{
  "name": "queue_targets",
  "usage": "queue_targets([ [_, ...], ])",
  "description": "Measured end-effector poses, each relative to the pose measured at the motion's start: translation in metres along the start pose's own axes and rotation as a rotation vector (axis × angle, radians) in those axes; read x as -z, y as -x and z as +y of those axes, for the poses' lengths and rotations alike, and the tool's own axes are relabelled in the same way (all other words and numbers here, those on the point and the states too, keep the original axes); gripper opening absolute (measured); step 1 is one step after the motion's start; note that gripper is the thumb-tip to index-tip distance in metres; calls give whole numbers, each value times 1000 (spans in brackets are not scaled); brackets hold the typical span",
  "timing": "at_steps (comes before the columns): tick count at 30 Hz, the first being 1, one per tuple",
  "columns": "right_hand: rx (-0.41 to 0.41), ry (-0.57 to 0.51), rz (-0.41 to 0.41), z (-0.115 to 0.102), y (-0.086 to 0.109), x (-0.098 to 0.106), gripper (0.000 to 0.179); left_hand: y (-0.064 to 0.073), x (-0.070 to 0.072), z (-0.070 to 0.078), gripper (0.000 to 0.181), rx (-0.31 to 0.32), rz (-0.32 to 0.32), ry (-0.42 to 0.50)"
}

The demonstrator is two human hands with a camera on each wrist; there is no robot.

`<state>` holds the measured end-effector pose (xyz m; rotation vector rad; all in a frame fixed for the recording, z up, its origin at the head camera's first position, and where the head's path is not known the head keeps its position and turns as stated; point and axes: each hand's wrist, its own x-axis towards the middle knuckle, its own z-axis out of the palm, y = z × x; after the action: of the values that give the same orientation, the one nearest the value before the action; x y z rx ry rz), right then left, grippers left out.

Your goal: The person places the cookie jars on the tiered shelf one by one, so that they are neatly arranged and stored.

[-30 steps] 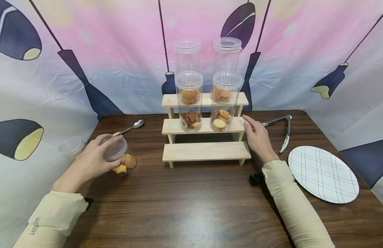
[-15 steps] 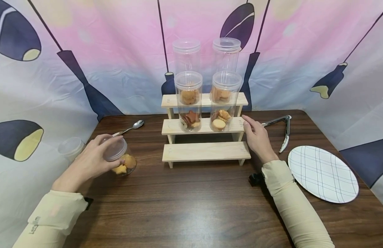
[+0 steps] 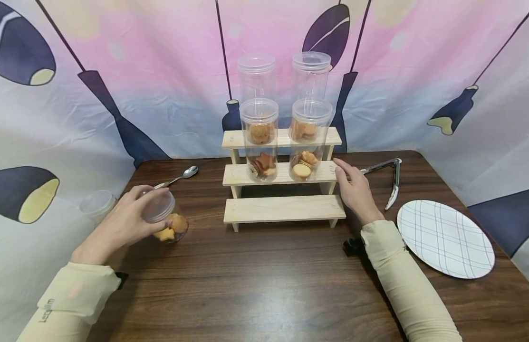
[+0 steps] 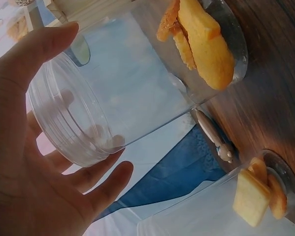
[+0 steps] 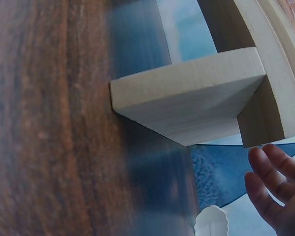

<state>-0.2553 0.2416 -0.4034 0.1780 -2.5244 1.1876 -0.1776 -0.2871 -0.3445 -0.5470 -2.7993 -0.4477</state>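
On the table's left side my left hand [image 3: 126,221] holds a clear lidded jar [image 4: 137,81] around its lid [image 4: 63,110], thumb on one side and fingers on the other. Yellow and golden cookies [image 4: 201,44] lie at the jar's bottom. A three-step wooden stand [image 3: 284,209] stands in the middle. Two cookie jars are on its middle step, a left one [image 3: 262,149] and a right one [image 3: 308,149], and two more stand behind on the top step. Beside the stand's right end is my right hand [image 3: 357,192], its fingertips at the middle step's end.
Another clear jar [image 3: 97,205] with cookies stands left of the held jar, partly behind my left hand. A spoon [image 3: 185,174] lies behind it. At right are white-tipped tongs [image 3: 395,183] and a white checked oval plate [image 3: 446,239]. A printed cloth hangs behind the table.
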Motion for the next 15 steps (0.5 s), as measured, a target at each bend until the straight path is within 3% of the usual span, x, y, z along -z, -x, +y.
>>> queue_targets([
  [15, 4, -15, -3, 0, 0, 0, 52, -6, 12, 17, 78, -95, 89, 19],
])
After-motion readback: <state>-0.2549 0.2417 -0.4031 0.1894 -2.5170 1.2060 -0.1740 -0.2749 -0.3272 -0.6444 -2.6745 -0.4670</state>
